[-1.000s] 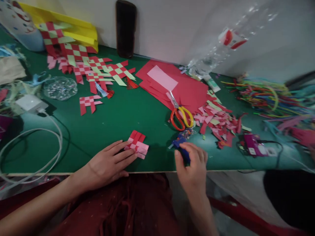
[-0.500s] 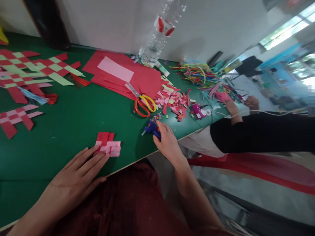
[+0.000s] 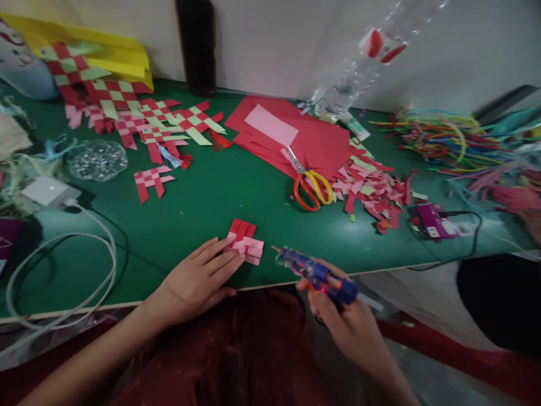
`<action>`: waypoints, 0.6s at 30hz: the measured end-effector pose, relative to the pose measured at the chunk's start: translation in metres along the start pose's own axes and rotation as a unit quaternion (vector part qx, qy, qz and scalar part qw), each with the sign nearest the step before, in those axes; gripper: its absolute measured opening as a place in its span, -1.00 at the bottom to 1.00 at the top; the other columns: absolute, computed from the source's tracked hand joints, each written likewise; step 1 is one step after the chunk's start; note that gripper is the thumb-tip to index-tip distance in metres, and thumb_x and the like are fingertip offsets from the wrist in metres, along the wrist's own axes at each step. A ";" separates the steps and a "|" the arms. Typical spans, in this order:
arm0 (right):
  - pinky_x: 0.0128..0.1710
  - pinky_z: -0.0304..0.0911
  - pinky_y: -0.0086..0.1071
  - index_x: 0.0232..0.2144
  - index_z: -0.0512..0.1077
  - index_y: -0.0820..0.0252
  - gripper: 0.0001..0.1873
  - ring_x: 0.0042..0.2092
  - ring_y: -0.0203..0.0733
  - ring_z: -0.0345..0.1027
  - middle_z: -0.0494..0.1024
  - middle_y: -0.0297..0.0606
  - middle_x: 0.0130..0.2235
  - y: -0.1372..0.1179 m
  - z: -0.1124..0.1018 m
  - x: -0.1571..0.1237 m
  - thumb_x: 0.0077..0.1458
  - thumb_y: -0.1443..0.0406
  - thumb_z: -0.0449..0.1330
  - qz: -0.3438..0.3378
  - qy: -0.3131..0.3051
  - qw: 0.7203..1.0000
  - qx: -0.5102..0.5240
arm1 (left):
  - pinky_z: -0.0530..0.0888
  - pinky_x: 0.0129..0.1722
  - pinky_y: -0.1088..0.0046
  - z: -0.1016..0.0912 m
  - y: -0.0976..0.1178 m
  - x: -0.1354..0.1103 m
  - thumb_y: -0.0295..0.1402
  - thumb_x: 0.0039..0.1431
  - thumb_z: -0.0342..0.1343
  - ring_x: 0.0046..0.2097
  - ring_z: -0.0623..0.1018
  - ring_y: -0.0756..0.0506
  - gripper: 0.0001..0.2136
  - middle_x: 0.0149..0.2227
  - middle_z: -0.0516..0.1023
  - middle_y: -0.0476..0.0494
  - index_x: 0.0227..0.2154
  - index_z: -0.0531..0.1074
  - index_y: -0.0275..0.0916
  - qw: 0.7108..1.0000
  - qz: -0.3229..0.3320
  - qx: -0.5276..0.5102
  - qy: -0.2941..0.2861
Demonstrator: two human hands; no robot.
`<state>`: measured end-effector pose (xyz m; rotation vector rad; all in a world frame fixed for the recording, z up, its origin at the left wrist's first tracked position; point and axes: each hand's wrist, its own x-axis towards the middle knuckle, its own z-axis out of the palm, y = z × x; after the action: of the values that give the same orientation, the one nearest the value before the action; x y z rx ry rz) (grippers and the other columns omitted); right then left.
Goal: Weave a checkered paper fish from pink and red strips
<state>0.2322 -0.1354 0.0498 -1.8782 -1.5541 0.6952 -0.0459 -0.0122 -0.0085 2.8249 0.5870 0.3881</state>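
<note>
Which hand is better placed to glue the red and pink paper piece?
Probably the right hand: it holds the blue glue gun, nozzle pointing toward the woven paper piece. The left hand rests on that piece, so it seems suited to steadying it.

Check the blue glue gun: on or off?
On, it seems: the blue glue gun, in the right hand, shows a glowing red light.

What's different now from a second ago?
The right hand, which was reaching down to the blue glue gun, now grips it and has lifted it toward the person, its nozzle pointing toward the woven paper piece. The left hand still presses that piece, and the scissors stayed put.
</note>
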 end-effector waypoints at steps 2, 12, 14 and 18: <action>-0.41 0.38 -0.41 0.04 0.30 0.11 -0.69 -0.47 -0.31 0.39 0.57 -0.26 -0.28 -0.004 0.012 -0.001 0.26 0.24 0.04 -0.013 -0.068 0.997 0.039 | 0.23 0.28 0.05 0.001 -0.001 -0.001 -0.16 0.33 0.00 0.31 0.22 -0.27 -0.53 0.16 0.42 -0.27 0.18 0.27 -0.34 1.000 -0.002 -0.005 0.003; -0.17 0.44 -0.37 0.10 0.24 0.16 -0.64 -0.18 -0.22 0.50 0.52 -0.15 -0.12 -0.003 0.036 0.012 0.29 0.23 0.01 -0.079 -0.120 0.989 0.025 | 0.24 0.27 0.04 0.001 -0.002 0.000 -0.19 0.31 0.03 0.30 0.23 -0.28 -0.49 0.15 0.43 -0.29 0.22 0.20 -0.35 1.000 -0.003 -0.019 -0.001; -0.14 0.44 -0.37 0.11 0.23 0.16 -0.64 -0.17 -0.22 0.49 0.52 -0.16 -0.11 -0.002 0.037 0.012 0.29 0.23 0.01 -0.078 -0.120 0.989 0.026 | 0.23 0.28 0.03 0.001 -0.002 0.000 -0.19 0.31 0.03 0.30 0.23 -0.29 -0.48 0.16 0.43 -0.29 0.23 0.19 -0.36 1.000 -0.001 -0.021 -0.001; -0.14 0.44 -0.36 0.13 0.21 0.14 -0.62 -0.15 -0.21 0.48 0.51 -0.17 -0.10 -0.001 0.038 0.010 0.30 0.22 0.01 -0.075 -0.120 0.990 0.025 | 0.22 0.29 0.02 0.001 -0.003 -0.002 -0.21 0.30 0.04 0.32 0.19 -0.29 -0.43 0.19 0.39 -0.31 0.26 0.11 -0.40 0.999 -0.009 -0.037 -0.008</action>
<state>0.2061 -0.1205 0.0243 -1.6690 -1.7896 0.9096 -0.0486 -0.0111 -0.0105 2.7488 0.5823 0.3755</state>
